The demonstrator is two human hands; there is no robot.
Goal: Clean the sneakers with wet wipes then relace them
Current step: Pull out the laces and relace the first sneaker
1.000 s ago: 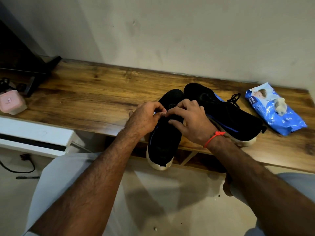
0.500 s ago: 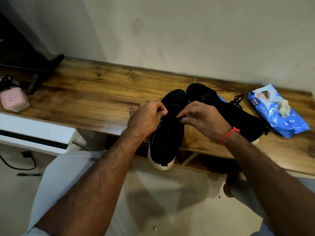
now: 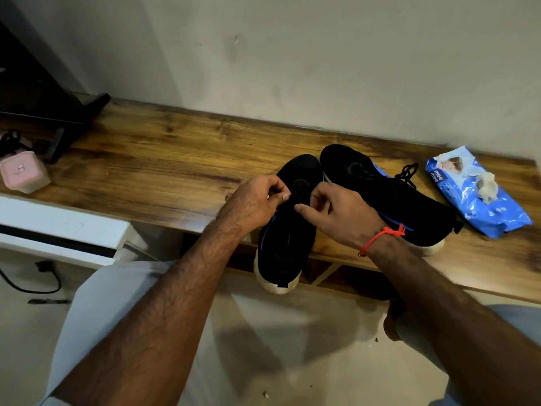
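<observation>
Pinching the black lace over the near sneaker (image 3: 285,230), my left hand (image 3: 254,202) and right hand (image 3: 339,212) have drawn closer together since half a second ago. Both sets of fingers stay clamped on it; the second sneaker (image 3: 389,194) and wipes pack (image 3: 480,206) lie unmoved on the surface (image 3: 152,171).

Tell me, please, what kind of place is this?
Probably a room in a home, not a workshop. A low wooden bench stands against a plain plastered wall, a pack of baby wipes lies on it, and a dark TV stand sits at its left end.
</observation>
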